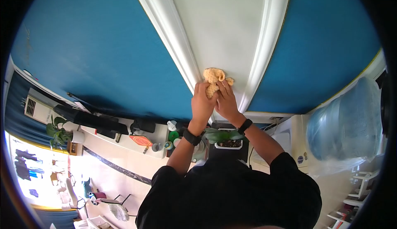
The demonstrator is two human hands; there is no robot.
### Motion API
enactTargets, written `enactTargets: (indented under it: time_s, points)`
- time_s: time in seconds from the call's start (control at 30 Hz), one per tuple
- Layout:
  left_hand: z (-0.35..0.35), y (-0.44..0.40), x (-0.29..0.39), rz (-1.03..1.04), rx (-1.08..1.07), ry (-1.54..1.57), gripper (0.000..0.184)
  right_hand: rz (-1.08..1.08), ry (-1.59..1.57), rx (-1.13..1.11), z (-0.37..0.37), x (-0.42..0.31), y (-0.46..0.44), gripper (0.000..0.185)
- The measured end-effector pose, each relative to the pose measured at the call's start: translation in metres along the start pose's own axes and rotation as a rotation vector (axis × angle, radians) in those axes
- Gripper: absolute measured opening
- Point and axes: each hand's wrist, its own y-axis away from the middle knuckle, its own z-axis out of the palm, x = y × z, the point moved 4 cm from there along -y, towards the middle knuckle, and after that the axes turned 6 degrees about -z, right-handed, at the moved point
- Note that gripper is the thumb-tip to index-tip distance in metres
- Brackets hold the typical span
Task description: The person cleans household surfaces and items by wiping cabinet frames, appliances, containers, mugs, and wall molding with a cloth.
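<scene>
A fluffy yellow-orange cloth is bunched up against the pale wall panel, between two white moulded trims. On its left side, my left hand has its fingers curled onto the cloth. My right hand presses the cloth from the right, with fingers bent over its lower part. Both hands are close together, nearly touching. Each wrist wears a black band. The fingertips are partly hidden in the folds.
Below my hands stands a white planter with a green plant. A large blue water bottle is at the right. To the left, a long white cabinet carries a television, a red box and several bottles.
</scene>
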Motion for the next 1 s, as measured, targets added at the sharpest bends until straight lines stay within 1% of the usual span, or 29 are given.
enactTargets:
  time_s: [0.1, 0.13, 0.23, 0.27, 0.33, 0.37, 0.4, 0.43, 0.47, 0.5, 0.57, 0.6, 0.7, 0.77, 0.87, 0.97, 1.0]
  points:
    - [-0.019, 0.0, -0.005, 0.028, 0.056, -0.002, 0.033, -0.05, -0.098, -0.044, 0.003, -0.012, -0.016, 0.039]
    - [-0.026, -0.007, 0.002, 0.056, 0.089, 0.023, 0.034, -0.059, -0.087, 0.018, -0.006, -0.017, -0.029, 0.041]
    - [-0.036, -0.024, 0.033, 0.076, 0.171, 0.105, 0.035, -0.052, -0.097, 0.071, -0.036, -0.024, -0.064, 0.044]
    - [-0.036, -0.029, 0.047, 0.096, 0.198, 0.132, 0.034, -0.012, -0.157, 0.095, -0.047, -0.024, -0.072, 0.045]
    - [-0.032, -0.037, 0.065, 0.107, 0.22, 0.164, 0.034, -0.032, -0.073, 0.106, -0.064, -0.016, -0.075, 0.045]
    - [-0.023, -0.036, 0.065, 0.112, 0.184, 0.192, 0.034, -0.046, -0.031, 0.109, -0.071, -0.011, -0.073, 0.045]
    - [-0.012, -0.033, 0.061, 0.115, 0.151, 0.221, 0.034, 0.002, -0.028, 0.091, -0.073, -0.006, -0.065, 0.048]
    - [-0.001, -0.03, 0.058, 0.122, 0.122, 0.248, 0.035, 0.058, -0.015, 0.121, -0.073, -0.002, -0.051, 0.049]
    - [0.01, -0.025, 0.059, 0.2, 0.09, 0.201, 0.037, 0.111, -0.004, 0.154, -0.067, 0.001, -0.033, 0.051]
    - [0.022, -0.018, 0.055, 0.185, 0.021, 0.166, 0.037, 0.166, 0.005, 0.184, -0.059, 0.003, -0.014, 0.053]
    - [0.043, -0.003, 0.036, 0.104, -0.123, 0.084, 0.036, 0.248, 0.019, 0.094, -0.031, 0.013, 0.028, 0.056]
    - [0.048, 0.003, 0.024, 0.077, -0.164, 0.064, 0.035, 0.286, 0.03, 0.041, -0.028, 0.014, 0.042, 0.057]
    - [0.052, 0.013, 0.009, 0.008, -0.301, 0.018, 0.032, 0.342, -0.173, -0.014, -0.026, 0.003, 0.057, 0.056]
    - [0.042, 0.013, 0.009, 0.066, -0.329, -0.026, 0.034, 0.335, -0.208, -0.011, -0.029, -0.004, 0.05, 0.055]
    - [0.005, 0.002, 0.042, 0.143, -0.231, -0.032, 0.035, 0.319, -0.345, 0.06, -0.038, -0.014, 0.018, 0.054]
    - [-0.035, -0.014, 0.064, 0.21, -0.025, -0.012, 0.047, 0.18, -0.323, 0.089, -0.06, -0.027, -0.039, 0.053]
    - [-0.047, -0.019, 0.066, 0.266, 0.079, -0.038, 0.051, 0.094, -0.285, 0.112, -0.063, -0.033, -0.06, 0.056]
